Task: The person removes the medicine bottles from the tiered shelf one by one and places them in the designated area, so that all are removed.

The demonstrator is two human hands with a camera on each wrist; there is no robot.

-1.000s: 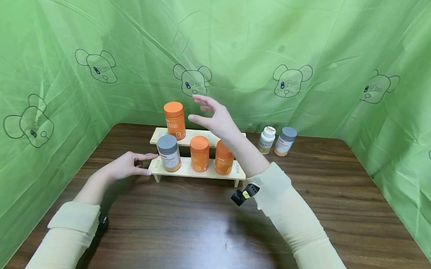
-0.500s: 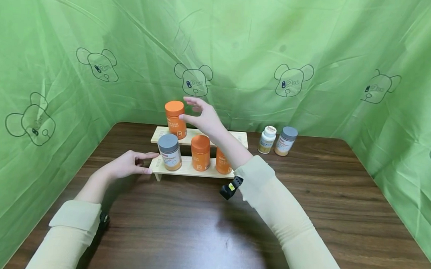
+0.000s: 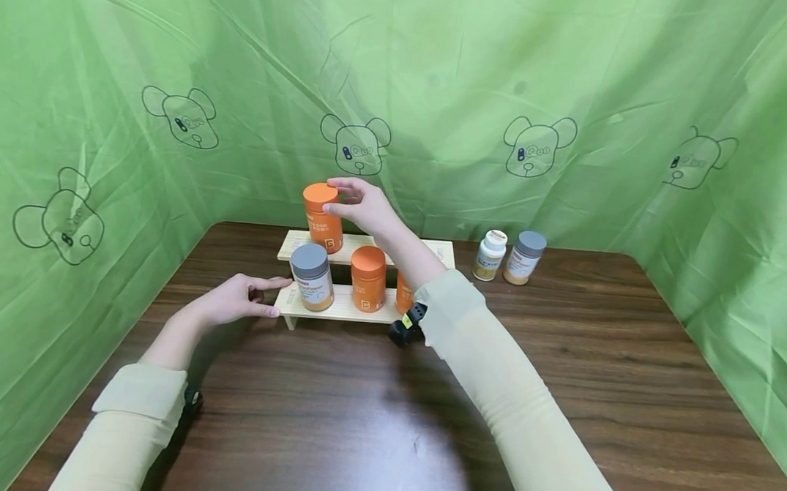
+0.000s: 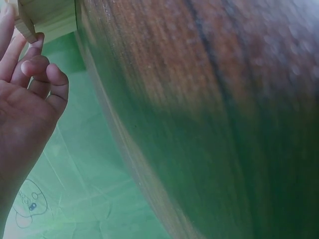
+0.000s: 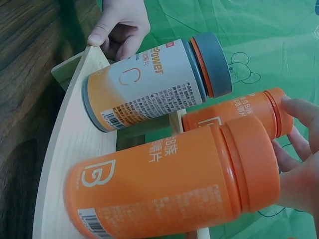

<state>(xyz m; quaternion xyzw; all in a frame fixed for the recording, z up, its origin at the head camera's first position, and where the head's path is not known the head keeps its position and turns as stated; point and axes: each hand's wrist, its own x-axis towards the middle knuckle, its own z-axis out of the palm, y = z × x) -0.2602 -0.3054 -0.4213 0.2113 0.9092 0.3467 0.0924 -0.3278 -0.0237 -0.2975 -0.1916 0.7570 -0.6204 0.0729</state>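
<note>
My right hand (image 3: 369, 209) holds the lid of an orange pill bottle (image 3: 325, 228) standing on the upper tier, its thumb on the near side of the lid and its fingers behind. At the left end of the two-tier wooden rack (image 3: 343, 302), my left hand (image 3: 236, 301) pinches the lower shelf's edge between thumb and fingers. That shelf bears a grey-lidded pill bottle (image 3: 313, 282) on the left and a second orange bottle (image 3: 368, 285) in the middle. Farther right, a third orange bottle (image 3: 403, 296) is partly hidden by my right forearm.
To the right of the rack, a small white bottle (image 3: 489, 258) and another grey-lidded bottle (image 3: 523, 262) stand together on the dark wood table (image 3: 593, 357). A green cloth (image 3: 454, 72) with bear-head drawings hangs behind and at both sides.
My right hand has moved left, from beside the upper orange bottle onto its lid. My left hand stays at the rack's end, and the bottles stand where they were.
</note>
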